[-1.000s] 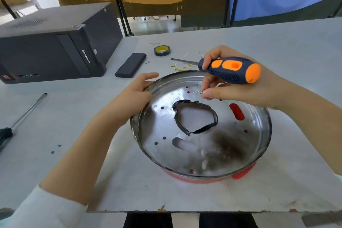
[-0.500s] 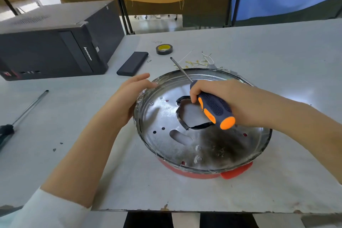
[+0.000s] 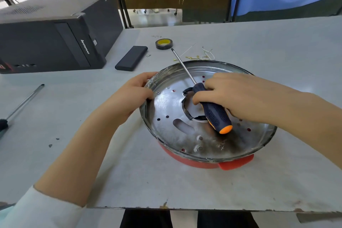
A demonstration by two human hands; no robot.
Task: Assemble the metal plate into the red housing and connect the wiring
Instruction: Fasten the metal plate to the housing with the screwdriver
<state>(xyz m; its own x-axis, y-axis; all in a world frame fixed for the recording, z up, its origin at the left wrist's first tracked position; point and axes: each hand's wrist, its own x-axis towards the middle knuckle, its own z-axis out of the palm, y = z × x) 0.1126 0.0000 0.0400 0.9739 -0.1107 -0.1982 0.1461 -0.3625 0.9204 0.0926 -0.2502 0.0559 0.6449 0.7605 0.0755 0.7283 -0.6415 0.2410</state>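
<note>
Centre-right of frame: metal plate (image 3: 166,109), round, rimmed and perforated, seated on the red housing (image 3: 203,163), whose edge shows only along the lower rim. Left hand (image 3: 129,98) grips the plate's left rim, fingers curled over it. Right hand (image 3: 240,98) is wrapped round the handle of a screwdriver (image 3: 216,111) lying tilted across the plate, shaft pointing to the upper left, past the rim; hand and handle hide part of the plate's black-edged central opening. On the table (image 3: 277,52) behind: tape roll (image 3: 163,43), black bar (image 3: 131,58), loose wire scraps (image 3: 205,54). Upper left: computer case (image 3: 46,42). Far left: second screwdriver (image 3: 20,105).
</note>
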